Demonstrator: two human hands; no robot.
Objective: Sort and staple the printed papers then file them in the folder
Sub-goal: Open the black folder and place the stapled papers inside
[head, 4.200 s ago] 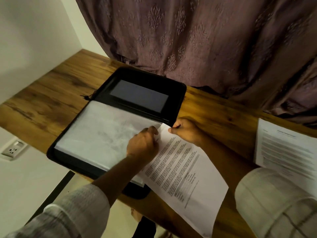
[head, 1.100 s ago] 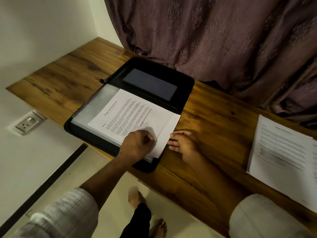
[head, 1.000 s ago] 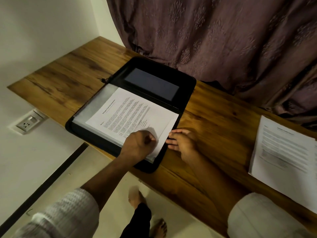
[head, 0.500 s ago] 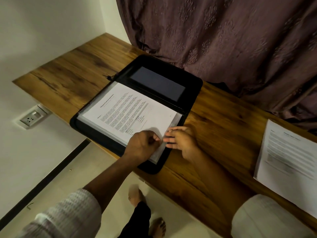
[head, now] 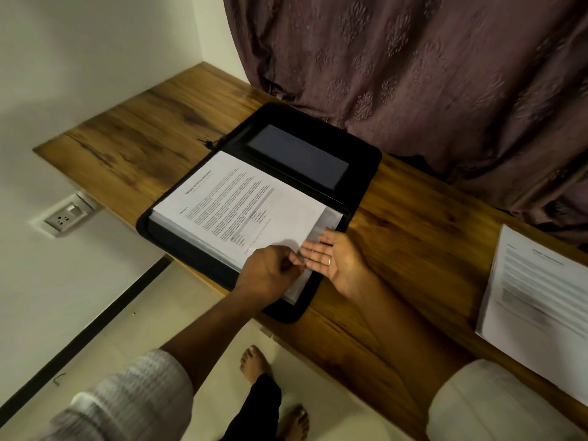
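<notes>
the left grip (head: 270, 273) is curled knuckles-up, thumb and fingers pinching the near right corner of a printed page (head: 241, 211); whether it also catches the clear sleeve under that corner cannot be told. just beside it, the right grip (head: 337, 261) lies palm up with its fingers straight and spread a little, their tips at the right edge of the page and the sleeves, and a thin ring (head: 329, 261) on one finger. the printed page lies flat, text up, on a pile of clear sleeves (head: 331, 222) in the nearer half of an open black folder (head: 362, 160), its edges roughly in line with the sleeves. the far half of the folder carries a dark flat pocket (head: 299, 155). the folder rests on a wooden counter (head: 143, 138), its near corner hanging over the counter's front edge. well apart to the right on the same counter lies a second stack of printed papers (head: 541, 300), partly blurred. a patterned purple curtain (head: 413, 74) hangs behind the counter and touches the folder's far edge. a wall socket (head: 65, 217) sits below the counter's left end, and a bare foot (head: 254, 364) stands on the pale floor (head: 143, 329) below.
</notes>
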